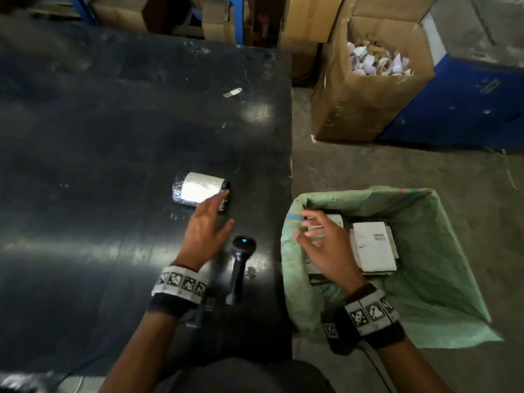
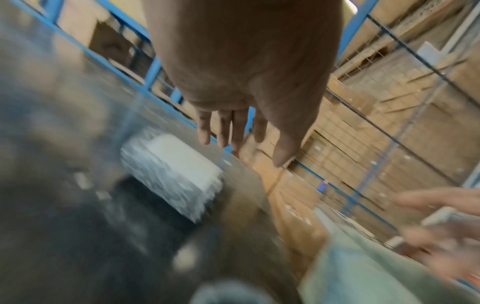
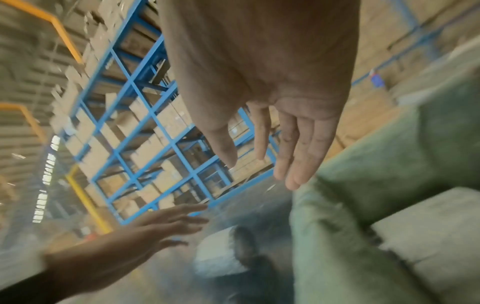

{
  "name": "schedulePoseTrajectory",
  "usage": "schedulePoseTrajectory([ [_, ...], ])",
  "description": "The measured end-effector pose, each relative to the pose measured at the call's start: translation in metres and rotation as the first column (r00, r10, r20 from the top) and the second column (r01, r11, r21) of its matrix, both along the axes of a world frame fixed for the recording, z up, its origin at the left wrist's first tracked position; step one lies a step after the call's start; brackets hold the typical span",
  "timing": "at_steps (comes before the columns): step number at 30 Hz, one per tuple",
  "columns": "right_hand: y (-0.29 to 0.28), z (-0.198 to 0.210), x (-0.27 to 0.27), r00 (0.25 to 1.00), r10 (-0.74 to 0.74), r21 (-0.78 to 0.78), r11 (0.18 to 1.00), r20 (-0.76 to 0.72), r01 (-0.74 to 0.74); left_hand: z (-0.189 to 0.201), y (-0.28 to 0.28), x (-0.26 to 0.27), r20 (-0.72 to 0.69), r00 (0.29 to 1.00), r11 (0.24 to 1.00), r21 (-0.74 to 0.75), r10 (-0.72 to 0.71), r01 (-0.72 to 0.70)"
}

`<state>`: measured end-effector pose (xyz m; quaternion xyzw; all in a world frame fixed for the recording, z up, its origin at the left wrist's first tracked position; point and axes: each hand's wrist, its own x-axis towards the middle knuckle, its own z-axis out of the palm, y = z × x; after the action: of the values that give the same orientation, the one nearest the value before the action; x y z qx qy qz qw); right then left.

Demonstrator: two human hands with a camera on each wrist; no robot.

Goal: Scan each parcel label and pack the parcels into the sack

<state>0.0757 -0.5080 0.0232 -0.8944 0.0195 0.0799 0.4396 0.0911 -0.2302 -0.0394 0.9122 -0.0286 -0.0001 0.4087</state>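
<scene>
A small parcel (image 1: 200, 192) in black wrap with a white label lies on the black table (image 1: 113, 137); it shows blurred in the left wrist view as parcel (image 2: 171, 174). My left hand (image 1: 205, 226) is open, fingers stretched just over the parcel's near right end, holding nothing. The black handheld scanner (image 1: 241, 262) lies on the table to the right of that hand. A green sack (image 1: 419, 251) stands open off the table's right edge with several labelled parcels (image 1: 373, 248) inside. My right hand (image 1: 320, 236) hovers open over the sack's left side, empty.
A cardboard box (image 1: 365, 89) full of paper scraps stands on the floor beyond the sack, with a blue bin (image 1: 465, 103) to its right. A small white scrap (image 1: 232, 92) lies far back on the table. Blue racking with cartons fills the background.
</scene>
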Motion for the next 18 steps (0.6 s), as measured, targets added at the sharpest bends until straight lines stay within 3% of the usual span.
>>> schedulePoseTrajectory([
  [3,0.056,-0.015,-0.011,0.981,0.077,0.146,0.988,-0.18,-0.05,-0.009,0.067,0.032,-0.026,0.997,0.98,0.186,0.075,-0.069],
  [8,0.109,-0.091,-0.019,0.871,0.023,0.042,0.999,-0.491,-0.003,-0.019,0.128,0.087,-0.275,0.949,0.93,0.364,0.154,-0.045],
  [10,0.116,-0.104,-0.018,0.836,-0.029,0.048,0.997,-0.547,0.066,-0.033,0.142,0.108,-0.366,0.924,0.936,0.352,0.114,0.024],
  [13,0.117,-0.108,-0.021,0.835,-0.013,0.245,0.953,-0.55,0.176,-0.056,0.16,0.133,-0.437,0.899,0.926,0.336,-0.011,0.174],
  [18,0.122,-0.124,-0.029,0.781,0.02,0.445,0.831,-0.624,0.334,-0.069,0.157,0.149,-0.504,0.857,0.991,0.008,-0.111,0.133],
])
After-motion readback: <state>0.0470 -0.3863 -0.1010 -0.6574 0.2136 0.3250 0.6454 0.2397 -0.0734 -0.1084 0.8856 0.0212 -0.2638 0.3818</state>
